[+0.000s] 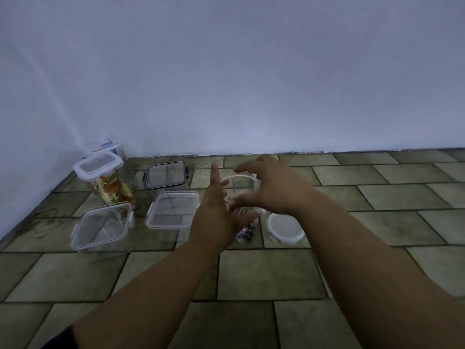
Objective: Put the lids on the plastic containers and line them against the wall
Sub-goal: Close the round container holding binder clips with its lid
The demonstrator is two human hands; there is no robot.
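Note:
A tall clear round container (242, 192) stands on the tiled floor between my hands. My right hand (266, 185) curls around its rim and right side, fingers on it. My left hand (219, 207) is flat and open at its left side, fingers spread. A round white-rimmed lid (284, 229) lies on the floor just right of it. To the left stand lidded containers: one with colourful contents (105, 177), a blue-clipped one (105, 144) behind it in the corner, a dark-rimmed one (166, 176), and two clear square ones (173, 210) (103, 225).
The white wall (251, 84) meets the floor along a line behind the containers; a side wall closes the left corner. Tiled floor (377, 192) stretches to the right and towards me.

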